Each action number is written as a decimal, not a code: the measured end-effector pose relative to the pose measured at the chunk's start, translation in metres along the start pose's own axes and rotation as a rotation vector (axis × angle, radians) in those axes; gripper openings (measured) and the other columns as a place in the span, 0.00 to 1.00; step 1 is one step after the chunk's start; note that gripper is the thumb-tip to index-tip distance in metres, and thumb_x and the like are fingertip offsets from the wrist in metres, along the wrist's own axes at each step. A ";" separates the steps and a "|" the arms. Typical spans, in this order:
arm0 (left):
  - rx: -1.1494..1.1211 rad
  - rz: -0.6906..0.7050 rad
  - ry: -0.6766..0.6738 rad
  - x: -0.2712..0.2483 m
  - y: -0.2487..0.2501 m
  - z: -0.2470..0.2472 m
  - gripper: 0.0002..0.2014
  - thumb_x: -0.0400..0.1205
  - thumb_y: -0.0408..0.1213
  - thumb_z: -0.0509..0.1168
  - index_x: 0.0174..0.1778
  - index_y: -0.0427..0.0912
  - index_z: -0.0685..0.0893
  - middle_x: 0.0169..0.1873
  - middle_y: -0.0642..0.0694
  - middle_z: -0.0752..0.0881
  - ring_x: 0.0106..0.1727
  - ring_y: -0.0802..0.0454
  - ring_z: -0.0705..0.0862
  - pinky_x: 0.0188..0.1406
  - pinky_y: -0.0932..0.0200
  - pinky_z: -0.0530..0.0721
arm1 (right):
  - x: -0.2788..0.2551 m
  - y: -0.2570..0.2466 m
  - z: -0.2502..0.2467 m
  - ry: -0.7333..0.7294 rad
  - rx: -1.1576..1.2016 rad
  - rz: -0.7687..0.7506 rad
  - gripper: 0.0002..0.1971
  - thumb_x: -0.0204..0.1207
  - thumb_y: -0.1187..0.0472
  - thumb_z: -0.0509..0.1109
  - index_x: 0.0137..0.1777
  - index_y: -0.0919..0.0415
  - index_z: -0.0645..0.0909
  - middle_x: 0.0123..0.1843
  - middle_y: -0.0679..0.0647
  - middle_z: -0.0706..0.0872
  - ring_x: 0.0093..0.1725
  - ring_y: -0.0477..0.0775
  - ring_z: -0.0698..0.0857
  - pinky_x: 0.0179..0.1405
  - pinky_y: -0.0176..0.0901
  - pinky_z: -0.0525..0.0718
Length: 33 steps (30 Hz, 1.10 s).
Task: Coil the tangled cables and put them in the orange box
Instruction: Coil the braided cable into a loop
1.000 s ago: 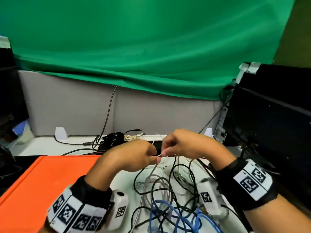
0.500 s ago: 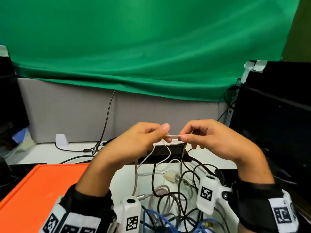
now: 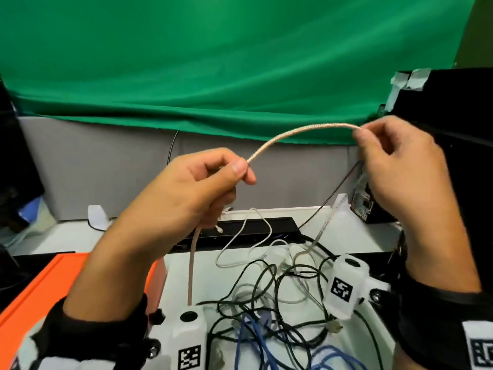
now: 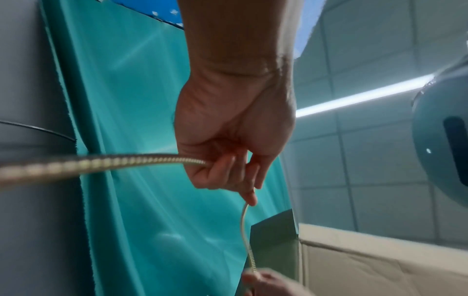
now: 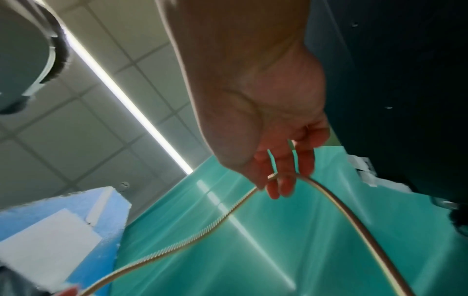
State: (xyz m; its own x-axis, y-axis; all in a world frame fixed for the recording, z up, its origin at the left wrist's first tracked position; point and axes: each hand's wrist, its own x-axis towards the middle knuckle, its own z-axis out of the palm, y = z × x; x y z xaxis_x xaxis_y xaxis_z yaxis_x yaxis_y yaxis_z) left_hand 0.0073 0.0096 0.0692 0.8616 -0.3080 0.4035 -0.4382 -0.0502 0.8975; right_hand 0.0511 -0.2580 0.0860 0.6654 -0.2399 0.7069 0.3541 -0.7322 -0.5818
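— Two hands, one cable: where is it held?
— The left hand [image 3: 192, 188] pinches the beige braided cable [image 3: 290, 133] between thumb and forefinger, the other fingers curled under. The right hand [image 3: 400, 166] pinches the same cable at its fingertips [image 5: 276, 186], the remaining fingers loosely bent. Between the two the cable arches up in front of the green cloth backdrop [image 3: 240, 62], off the table altogether.

— And the rest of that cable?
— From the left hand one length hangs straight down toward the near edge of the white table [image 3: 186, 268]; past the right hand it drops toward the right side of the table, where I lose it among the others.

— Where do the others lie?
— A tangle of thin black, white and blue cables [image 3: 269, 311] covers the near middle of the table, up to the near edge, under both wrists.

— The box?
— The flat orange box [image 3: 32, 297] sits at the near left corner, its right edge just beside the left forearm and the hanging cable.

— Room to move?
— A black bar-shaped device [image 3: 256, 231] lies across the table behind the tangle. A black monitor [image 3: 453, 102] stands along the right edge, close behind the right hand. The grey partition panel [image 3: 106, 169] closes the far edge. The space above the tangle, between the hands, is open.
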 end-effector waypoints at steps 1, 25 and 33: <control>0.042 0.044 0.042 0.001 0.000 0.004 0.11 0.84 0.47 0.66 0.43 0.47 0.89 0.24 0.53 0.66 0.24 0.55 0.59 0.21 0.63 0.59 | -0.006 -0.009 -0.001 -0.033 -0.047 -0.077 0.12 0.84 0.49 0.66 0.64 0.48 0.83 0.59 0.47 0.88 0.66 0.58 0.80 0.69 0.58 0.76; 0.072 -0.005 0.182 0.009 -0.008 0.015 0.18 0.85 0.52 0.63 0.34 0.46 0.83 0.21 0.56 0.66 0.23 0.55 0.58 0.23 0.60 0.56 | -0.027 -0.043 0.023 -0.125 0.040 -0.346 0.26 0.78 0.58 0.63 0.78 0.48 0.74 0.72 0.47 0.81 0.73 0.50 0.75 0.80 0.67 0.67; 0.133 -0.046 0.106 0.008 -0.012 0.010 0.20 0.80 0.57 0.64 0.30 0.46 0.80 0.20 0.55 0.65 0.22 0.55 0.59 0.23 0.59 0.54 | -0.033 -0.051 0.029 -0.268 0.273 -0.436 0.08 0.83 0.49 0.70 0.49 0.48 0.89 0.40 0.47 0.91 0.40 0.53 0.88 0.42 0.55 0.85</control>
State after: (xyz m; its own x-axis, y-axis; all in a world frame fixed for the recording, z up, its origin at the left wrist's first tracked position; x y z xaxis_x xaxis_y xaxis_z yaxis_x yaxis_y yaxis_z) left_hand 0.0165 -0.0018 0.0602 0.9007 -0.2007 0.3854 -0.4216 -0.1896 0.8867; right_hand 0.0302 -0.1939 0.0805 0.5503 0.2428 0.7989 0.7659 -0.5278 -0.3672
